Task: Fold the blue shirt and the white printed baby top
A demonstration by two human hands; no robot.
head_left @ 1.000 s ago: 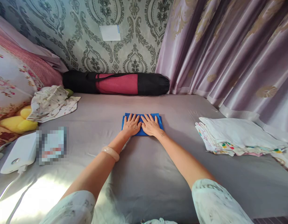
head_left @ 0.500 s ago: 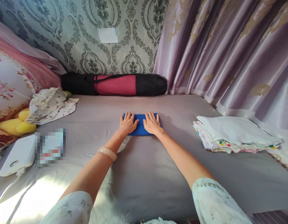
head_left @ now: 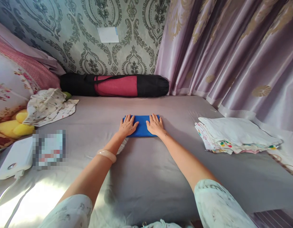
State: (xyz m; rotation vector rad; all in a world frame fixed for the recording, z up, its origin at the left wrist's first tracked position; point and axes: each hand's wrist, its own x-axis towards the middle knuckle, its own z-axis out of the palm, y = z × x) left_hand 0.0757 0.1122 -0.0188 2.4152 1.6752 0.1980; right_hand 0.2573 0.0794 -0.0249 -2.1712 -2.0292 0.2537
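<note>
Fingers of left hand [head_left: 127, 128] and right hand [head_left: 156, 127] are spread flat on the blue cloth [head_left: 142, 126], nothing gripped. Cloth is laid on grey sheet [head_left: 148, 171], apparently already folded into a rectangle; any remaining folds can't be judged. Folded white stack [head_left: 238, 131] is seen well apart.

One left hand [head_left: 127, 128] and one right hand [head_left: 155, 126] — total: two. Sleeves [head_left: 222, 201]: two. Bangle [head_left: 106, 154]: one. Blue cloth [head_left: 142, 126]: one. Roll bag [head_left: 116, 86]: one. Wall sheet [head_left: 107, 35]: one. Power bank [head_left: 16, 157]: one. Cable [head_left: 16, 179]: one. Crumpled cloth [head_left: 47, 106]: one. Blurred item [head_left: 50, 148]: one. Folded stack [head_left: 236, 134]: one — the number of pieces in this stack cannot be determined.
</note>
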